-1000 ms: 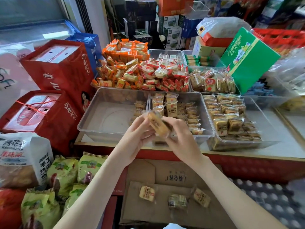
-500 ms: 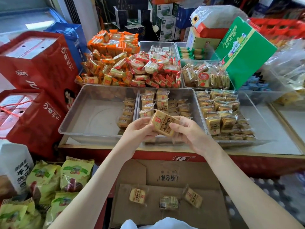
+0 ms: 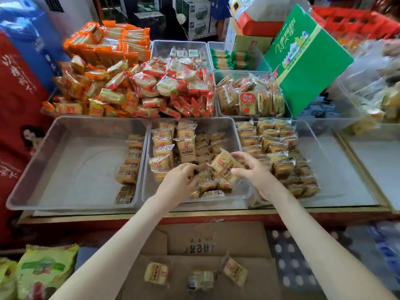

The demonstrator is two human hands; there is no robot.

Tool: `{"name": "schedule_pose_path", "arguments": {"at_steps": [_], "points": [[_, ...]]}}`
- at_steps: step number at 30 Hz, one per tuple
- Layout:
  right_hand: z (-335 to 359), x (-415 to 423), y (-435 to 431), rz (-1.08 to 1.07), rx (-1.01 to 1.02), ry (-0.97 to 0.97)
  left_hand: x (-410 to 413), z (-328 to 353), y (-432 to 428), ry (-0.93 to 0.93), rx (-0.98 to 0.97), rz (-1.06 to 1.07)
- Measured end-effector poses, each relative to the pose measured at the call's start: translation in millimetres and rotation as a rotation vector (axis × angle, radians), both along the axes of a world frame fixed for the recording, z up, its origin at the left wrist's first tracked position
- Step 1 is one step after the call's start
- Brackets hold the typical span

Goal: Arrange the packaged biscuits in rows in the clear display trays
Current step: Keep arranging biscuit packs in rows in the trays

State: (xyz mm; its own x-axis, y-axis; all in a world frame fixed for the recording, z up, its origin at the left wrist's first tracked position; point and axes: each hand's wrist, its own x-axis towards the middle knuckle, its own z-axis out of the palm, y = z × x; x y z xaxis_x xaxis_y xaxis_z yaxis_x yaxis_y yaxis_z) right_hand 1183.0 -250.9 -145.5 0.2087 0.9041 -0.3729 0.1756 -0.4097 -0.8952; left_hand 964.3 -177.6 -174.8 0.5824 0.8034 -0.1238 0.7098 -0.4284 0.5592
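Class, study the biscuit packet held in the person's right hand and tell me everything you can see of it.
The tan rectangular biscuit packet in clear plastic wrap bears a red logo and dark printed characters. It is tilted, one corner raised. The right hand pinches its right side between thumb and fingers. It is held over the small loose packets in the middle clear plastic tray.

Tabletop [image 3: 194,208]: grey, gold front edge.
Front row: left tray [image 3: 32,169], middle tray [image 3: 145,187], right tray [image 3: 346,169], side by side.

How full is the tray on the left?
Mostly empty: the left tray holds just one row of biscuit packs along its right side.
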Motion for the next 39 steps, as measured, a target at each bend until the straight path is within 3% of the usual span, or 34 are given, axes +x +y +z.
{"name": "schedule_pose_path", "arguments": {"at_steps": [4, 7, 9, 12, 16, 19, 21, 24, 27, 32, 36, 39], "points": [[-16.5, 5.5, 10.2, -0.072, -0.083, 0.050, 42.7, -32.8, 18.4, 0.335, 0.074, -0.166], [-18.5, 11.8, 11.6, 0.012, -0.131, -0.266, 57.2, -55.4, 27.9, 0.507, 0.150, -0.282], [-19.6, 12.6, 12.2, 0.173, -0.081, -0.489, 58.6, -67.3, 32.0, 0.567, 0.168, -0.336], [-27.4, 9.7, 19.6, 0.445, -0.034, -0.667, 55.2, -74.6, 35.9, 0.650, 0.124, -0.384], [-40.1, 2.7, 31.7, 0.667, -0.214, -0.796, 51.5, -75.3, 41.7, 0.665, 0.107, -0.401], [-45.9, -4.6, 37.3, 0.690, -0.251, -0.877, 51.6, -79.2, 43.5, 0.669, 0.095, -0.403], [-50.2, -10.2, 40.1, 0.738, -0.236, -1.030, 51.8, -81.8, 43.3, 0.662, 0.104, -0.400], [-62.4, -14.0, 42.2, 0.820, -0.197, -1.272, 50.1, -78.9, 41.7, 0.647, 0.162, -0.404], [-70.0, -13.9, 46.7, 0.912, -0.291, -1.392, 41.5, -69.9, 37.8, 0.528, 0.321, -0.420], [-76.2, -19.8, 59.0, 1.046, -0.539, -1.407, -5.3, -57.7, 36.5, 0.166, 0.551, -0.370], [-54.0, -18.3, 66.2, 1.059, -0.618, -1.194, -72.1, -58.6, 38.9, 0.223, 0.485, -0.263], [-14.3, -32.5, 84.1, 0.925, -0.613, -1.073, -138.7, -62.7, 44.7, 0.286, 0.431, -0.058]]}}
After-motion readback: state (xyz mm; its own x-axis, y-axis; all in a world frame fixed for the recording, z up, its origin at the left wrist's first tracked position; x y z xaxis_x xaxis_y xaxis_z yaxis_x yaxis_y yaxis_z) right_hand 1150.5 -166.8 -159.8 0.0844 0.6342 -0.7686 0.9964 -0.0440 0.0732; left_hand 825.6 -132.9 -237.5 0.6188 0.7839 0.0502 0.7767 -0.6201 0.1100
